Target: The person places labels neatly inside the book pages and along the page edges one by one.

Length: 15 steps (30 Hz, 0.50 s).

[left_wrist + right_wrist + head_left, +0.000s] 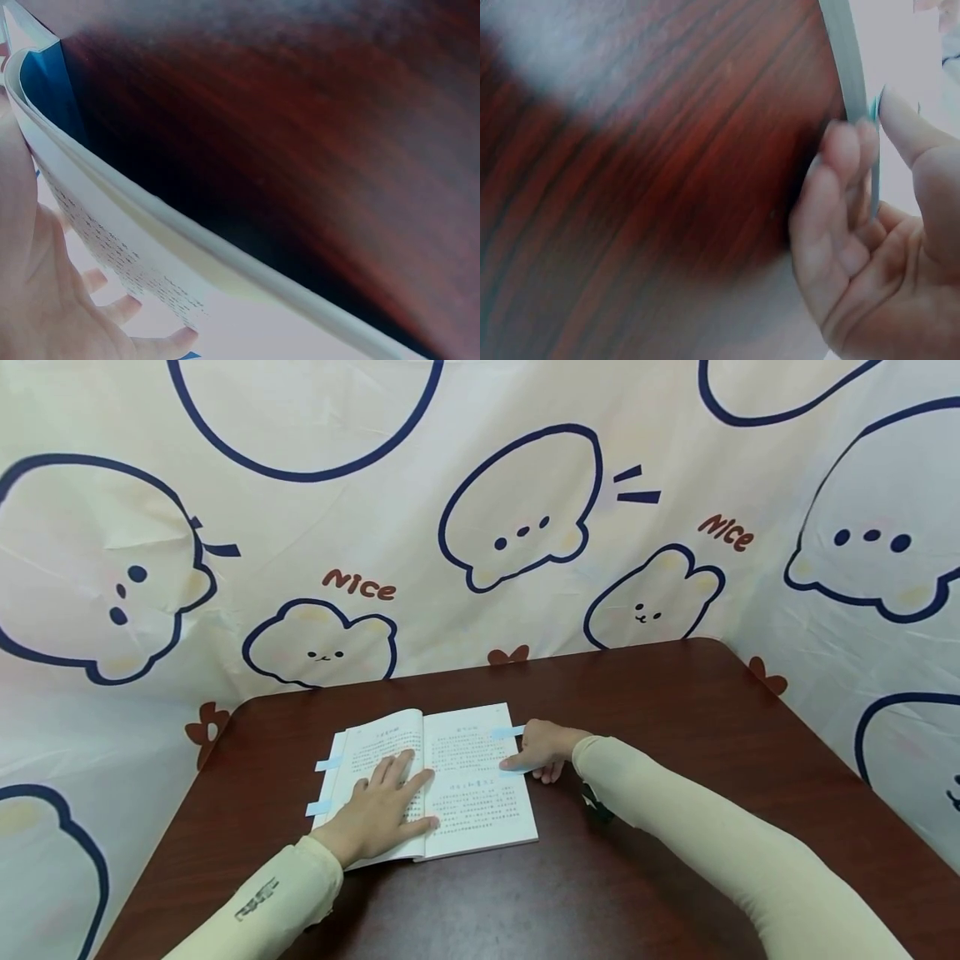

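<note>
An open book (480,814) with printed pages lies on the table. My left hand (382,810) rests spread across its left page, fingertips near the spine; in the left wrist view the fingers (116,307) lie on the printed page. At the book's right edge is my right hand (546,747), pinching a light blue sticky tab (874,109) between thumb and curled fingers. In the right wrist view the thumb lies on top of the page, while the other fingers sit beside the page edge. Above it, another blue sticky tab (507,732) sticks out from the right page.
Two blue sticky tabs, an upper one (327,765) and a lower one (318,808), jut from the book's left edge. The dark brown wooden table (637,693) has rounded far corners. A cartoon-printed cloth (420,635) hangs behind and along both sides.
</note>
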Motion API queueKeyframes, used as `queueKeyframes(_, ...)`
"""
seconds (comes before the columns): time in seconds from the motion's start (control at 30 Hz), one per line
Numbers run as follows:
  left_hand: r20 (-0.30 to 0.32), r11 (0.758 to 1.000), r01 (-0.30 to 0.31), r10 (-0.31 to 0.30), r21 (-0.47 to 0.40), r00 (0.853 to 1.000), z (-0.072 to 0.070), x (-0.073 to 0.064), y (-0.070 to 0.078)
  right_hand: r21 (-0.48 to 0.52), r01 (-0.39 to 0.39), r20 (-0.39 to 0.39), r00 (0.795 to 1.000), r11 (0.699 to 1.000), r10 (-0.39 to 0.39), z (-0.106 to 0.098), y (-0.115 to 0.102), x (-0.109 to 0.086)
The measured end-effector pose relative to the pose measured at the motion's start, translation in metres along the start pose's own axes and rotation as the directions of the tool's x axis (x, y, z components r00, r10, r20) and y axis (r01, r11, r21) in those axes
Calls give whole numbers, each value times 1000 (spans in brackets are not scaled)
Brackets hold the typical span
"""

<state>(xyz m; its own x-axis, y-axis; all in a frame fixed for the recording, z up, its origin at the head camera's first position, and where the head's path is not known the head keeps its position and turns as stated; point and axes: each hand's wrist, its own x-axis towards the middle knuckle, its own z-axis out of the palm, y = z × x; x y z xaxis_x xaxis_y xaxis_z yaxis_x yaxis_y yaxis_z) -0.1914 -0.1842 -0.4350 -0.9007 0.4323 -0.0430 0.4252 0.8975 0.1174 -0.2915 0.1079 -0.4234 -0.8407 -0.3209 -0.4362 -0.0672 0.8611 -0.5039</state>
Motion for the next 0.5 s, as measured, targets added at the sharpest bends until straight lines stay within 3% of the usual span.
queueKeyframes(0.2,10,1000,5,-5,-4,1000,0,0,1,97,85,29,996,992,-88,-6,6,-11)
queueKeyframes(0.5,8,1000,11,-11,2,1000,-1,0,1,-107,62,-64,996,992,-69,5,0,-8)
